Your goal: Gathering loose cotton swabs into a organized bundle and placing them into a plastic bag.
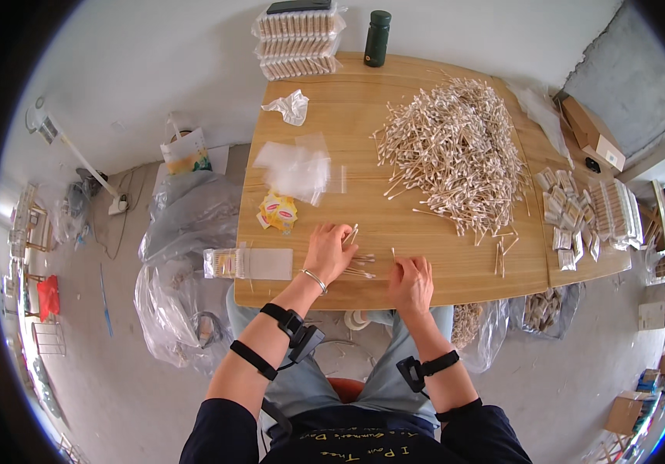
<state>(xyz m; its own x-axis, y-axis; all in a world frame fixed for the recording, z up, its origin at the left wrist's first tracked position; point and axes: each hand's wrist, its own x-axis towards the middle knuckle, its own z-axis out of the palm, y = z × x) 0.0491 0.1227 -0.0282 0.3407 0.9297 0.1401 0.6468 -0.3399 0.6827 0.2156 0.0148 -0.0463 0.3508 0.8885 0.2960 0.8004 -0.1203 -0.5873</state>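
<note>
Cotton swabs (359,271): we judge them light, thin, snappable, best pinched mid-stick; left hand (329,251) apparently pinches several, right hand (411,282) curled, grip unclear.

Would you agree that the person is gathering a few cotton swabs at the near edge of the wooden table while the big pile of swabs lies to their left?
Not quite: the head view shows the big pile of swabs to their right. The left hand and right hand do work a few cotton swabs at the wooden table's near edge.
</note>
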